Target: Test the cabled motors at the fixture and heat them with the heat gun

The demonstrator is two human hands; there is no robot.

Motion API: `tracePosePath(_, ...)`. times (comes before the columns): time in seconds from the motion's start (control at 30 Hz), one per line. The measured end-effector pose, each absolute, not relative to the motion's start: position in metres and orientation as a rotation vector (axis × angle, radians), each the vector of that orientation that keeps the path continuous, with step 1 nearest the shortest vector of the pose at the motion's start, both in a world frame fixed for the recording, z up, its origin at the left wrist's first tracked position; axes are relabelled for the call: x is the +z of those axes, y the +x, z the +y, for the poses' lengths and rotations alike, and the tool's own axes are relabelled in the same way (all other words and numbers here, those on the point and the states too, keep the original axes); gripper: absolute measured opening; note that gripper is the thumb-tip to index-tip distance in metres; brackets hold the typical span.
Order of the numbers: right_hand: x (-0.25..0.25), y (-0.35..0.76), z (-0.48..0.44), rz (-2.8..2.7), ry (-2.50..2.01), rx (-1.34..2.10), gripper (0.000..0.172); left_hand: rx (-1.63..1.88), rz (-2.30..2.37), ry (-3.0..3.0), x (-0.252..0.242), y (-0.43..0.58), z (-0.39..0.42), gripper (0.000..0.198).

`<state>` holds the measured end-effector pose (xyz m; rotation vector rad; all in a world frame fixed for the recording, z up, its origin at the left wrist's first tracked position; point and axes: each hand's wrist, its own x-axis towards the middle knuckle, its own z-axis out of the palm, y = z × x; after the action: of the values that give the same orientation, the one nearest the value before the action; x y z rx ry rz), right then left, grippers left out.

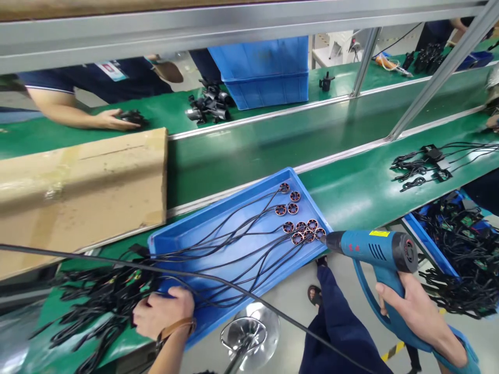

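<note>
- The right hand (419, 309) grasps the handle of a blue heat gun (364, 248), its fingers wrapped round it, at the near right
- The gun's dark nozzle (333, 241) points left over the right end of a blue tray (210, 219), right beside the rightmost of ten ring-shaped coils (300, 227); whether they touch, I cannot tell
- Four coils lie in the far part of that end and six cluster nearer, all inside the tray
- Thin black cables (175, 256) run from the coils leftward across the tray to its left end
- The left hand (166, 314), with a brown strap (177, 328) on its wrist, is at the tray's near left corner, fingers curled; I cannot tell whether it pinches any cables
- Just left of that hand, a heap of black leads (105, 301) spreads over the green tabletop (346, 192)
- A long black cord (156, 268) crosses the view in front of the tray
- A cardboard sheet (86, 192) lies at the left, beyond the leads
- On the far side, a co-worker's hand (113, 120) holds a black part (133, 118), left of a blue bin (268, 78)
</note>
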<state>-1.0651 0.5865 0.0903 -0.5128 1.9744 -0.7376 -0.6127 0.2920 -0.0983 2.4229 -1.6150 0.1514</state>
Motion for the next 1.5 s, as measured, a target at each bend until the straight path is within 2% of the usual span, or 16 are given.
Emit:
tracePosePath(0.33,0.108,-1.084,0.554,1.984,-0.602,-0.649,0.052,0.173,-1.614,2.408,-0.104,-0.607,0.291,0.065)
tracePosePath(0.7,0.101,-1.095,0.447,1.881,-0.808,-0.696,0.041,0.162,-1.565,2.398,-0.11,-0.599,0.289,0.066)
tracePosePath(0.87,0.1,-1.099,0.417,1.855,-0.843,-0.66,0.042,0.122,-1.528,2.409,-0.112,-0.597,0.29,0.066)
tracePosePath(1.5,0.104,-1.101,0.395,1.843,-0.869,-0.572,0.038,0.146,-1.533,2.453,-0.111,-0.594,0.291,0.063)
